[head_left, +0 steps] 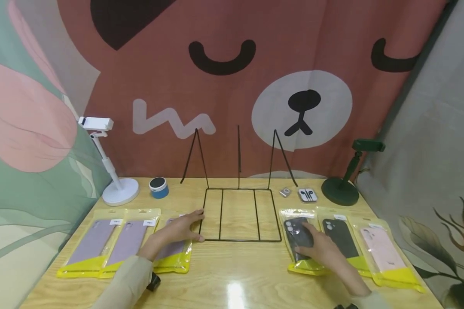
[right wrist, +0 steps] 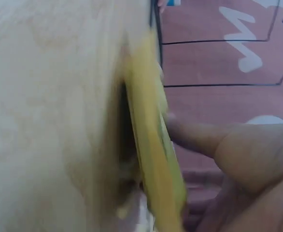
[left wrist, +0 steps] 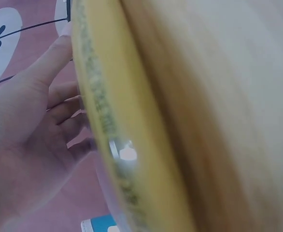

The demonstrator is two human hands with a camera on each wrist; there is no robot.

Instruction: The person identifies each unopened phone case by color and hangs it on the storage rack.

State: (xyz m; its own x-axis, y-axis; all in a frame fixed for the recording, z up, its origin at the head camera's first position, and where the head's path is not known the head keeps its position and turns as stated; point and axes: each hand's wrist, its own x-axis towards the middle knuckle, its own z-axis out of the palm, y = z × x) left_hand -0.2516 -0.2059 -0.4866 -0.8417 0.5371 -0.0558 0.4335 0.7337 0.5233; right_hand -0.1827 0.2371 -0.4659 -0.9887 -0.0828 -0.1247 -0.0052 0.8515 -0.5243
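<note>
My left hand reaches over a packaged purple phone case, its fingertips right at the left side of a black wire rack. The left wrist view shows that hand's fingers loosely bent and apart, behind the yellow package edge. With fingers spread, my right hand rests on a packaged black phone case, right of the rack. The right wrist view shows its thumb beside the package's yellow edge; the other fingers are partly hidden. The rack's base lies flat on the wooden table, with thin uprights behind.
Two more packaged purple cases lie at left; another black case and a pink case at right. Behind stand a white phone stand, blue speaker, silver clip gadget, boxed earphones and green phone stand.
</note>
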